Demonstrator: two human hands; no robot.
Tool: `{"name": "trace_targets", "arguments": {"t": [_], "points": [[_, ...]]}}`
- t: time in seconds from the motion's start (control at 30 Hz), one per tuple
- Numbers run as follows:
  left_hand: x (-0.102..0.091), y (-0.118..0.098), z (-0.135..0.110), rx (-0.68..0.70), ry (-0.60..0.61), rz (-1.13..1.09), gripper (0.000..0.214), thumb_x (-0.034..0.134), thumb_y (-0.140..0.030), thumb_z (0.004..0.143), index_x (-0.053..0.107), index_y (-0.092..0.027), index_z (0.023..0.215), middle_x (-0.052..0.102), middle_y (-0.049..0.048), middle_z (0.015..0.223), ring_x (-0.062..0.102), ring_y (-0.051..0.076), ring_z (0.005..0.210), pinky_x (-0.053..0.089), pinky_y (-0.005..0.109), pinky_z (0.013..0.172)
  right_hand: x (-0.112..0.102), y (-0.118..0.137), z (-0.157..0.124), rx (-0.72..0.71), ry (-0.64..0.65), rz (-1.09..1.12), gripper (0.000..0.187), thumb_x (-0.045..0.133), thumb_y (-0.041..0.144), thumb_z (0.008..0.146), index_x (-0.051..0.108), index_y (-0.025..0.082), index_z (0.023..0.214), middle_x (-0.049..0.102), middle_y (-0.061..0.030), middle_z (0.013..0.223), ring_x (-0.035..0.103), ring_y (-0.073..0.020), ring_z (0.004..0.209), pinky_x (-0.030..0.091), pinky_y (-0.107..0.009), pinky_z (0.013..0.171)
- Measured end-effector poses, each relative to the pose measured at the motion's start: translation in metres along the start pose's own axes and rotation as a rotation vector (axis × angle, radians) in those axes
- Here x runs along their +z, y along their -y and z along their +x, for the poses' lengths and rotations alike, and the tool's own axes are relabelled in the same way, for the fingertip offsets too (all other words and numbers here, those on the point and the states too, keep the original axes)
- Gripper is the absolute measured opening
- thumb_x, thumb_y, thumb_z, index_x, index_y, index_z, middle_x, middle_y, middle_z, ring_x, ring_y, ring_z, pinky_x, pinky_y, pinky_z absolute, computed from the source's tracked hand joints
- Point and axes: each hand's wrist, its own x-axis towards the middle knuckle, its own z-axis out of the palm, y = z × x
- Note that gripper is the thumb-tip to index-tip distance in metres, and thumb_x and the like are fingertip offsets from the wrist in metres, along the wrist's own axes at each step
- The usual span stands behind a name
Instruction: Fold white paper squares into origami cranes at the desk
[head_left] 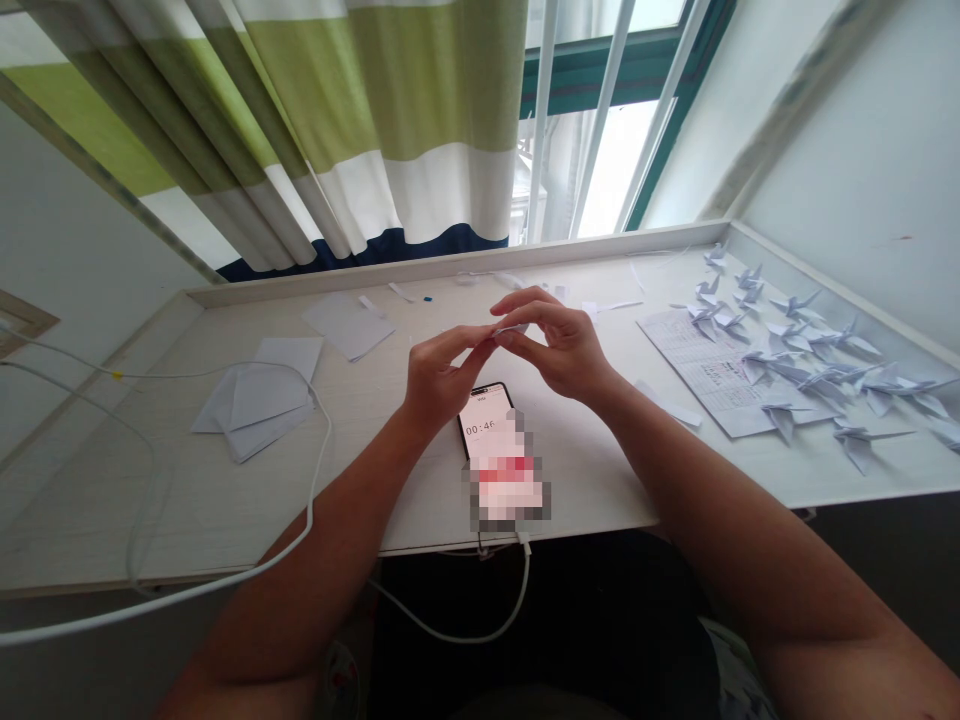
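A small piece of folded white paper [514, 329] is pinched between my two hands above the middle of the desk. My left hand [444, 372] grips its left side with thumb and fingertips pressed together. From the right, my right hand [559, 345] pinches it between thumb and index finger, its other fingers arched above. Most of the paper is hidden by the fingers, so its exact folded shape is unclear. Below my hands lies a phone [491, 425] showing 00:46, its lower part blurred out.
Several folded paper cranes [806, 375] crowd the right side, some on a printed sheet [697, 370]. Paper squares [270, 385] lie at left, with another stack [349, 325] behind. Paper strips [401, 292] lie toward the back. A white cable [326, 430] loops across my left forearm.
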Motion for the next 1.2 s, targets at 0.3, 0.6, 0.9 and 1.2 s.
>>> {"name": "trace_targets", "arguments": {"t": [0.3,0.6,0.9,1.2], "points": [[-0.017,-0.005,0.009,0.089,-0.116,0.311,0.015,0.072,-0.039,0.095,0.081,-0.030,0.102,0.081,0.0059,0.111,0.073,0.028,0.115,0.058,0.047,0.102,-0.003,-0.003,0.001,0.252,0.039,0.254,0.013,0.077,0.033,0.085,0.076,0.021,0.085,0.073,-0.0021,0.078,0.068,-0.0172,0.075,0.059,-0.037,0.077],[-0.015,-0.003,0.008,0.226,-0.051,0.504,0.018,0.067,-0.033,0.098,0.081,-0.029,0.109,0.082,0.0076,0.112,0.073,0.030,0.108,0.051,0.045,0.088,0.000,0.002,0.000,0.300,0.066,0.360,0.004,0.075,0.022,0.079,0.079,0.020,0.079,0.077,-0.0023,0.078,0.070,-0.0164,0.073,0.061,-0.038,0.080],[-0.014,0.000,0.005,0.312,-0.071,0.586,0.017,0.070,-0.029,0.097,0.079,-0.032,0.111,0.082,0.0038,0.114,0.072,0.029,0.103,0.041,0.045,0.089,0.005,0.001,0.000,0.312,0.060,0.290,0.031,0.087,0.046,0.081,0.076,0.018,0.074,0.074,-0.0026,0.070,0.069,-0.0144,0.069,0.060,-0.032,0.073],[-0.012,0.000,0.005,0.560,-0.126,0.855,0.020,0.067,-0.020,0.098,0.076,-0.029,0.115,0.083,0.0019,0.112,0.072,0.023,0.097,0.038,0.041,0.085,0.005,0.001,0.002,0.344,0.118,0.313,0.038,0.084,0.052,0.083,0.073,0.017,0.076,0.074,-0.0027,0.071,0.069,-0.0137,0.072,0.060,-0.031,0.075]]}}
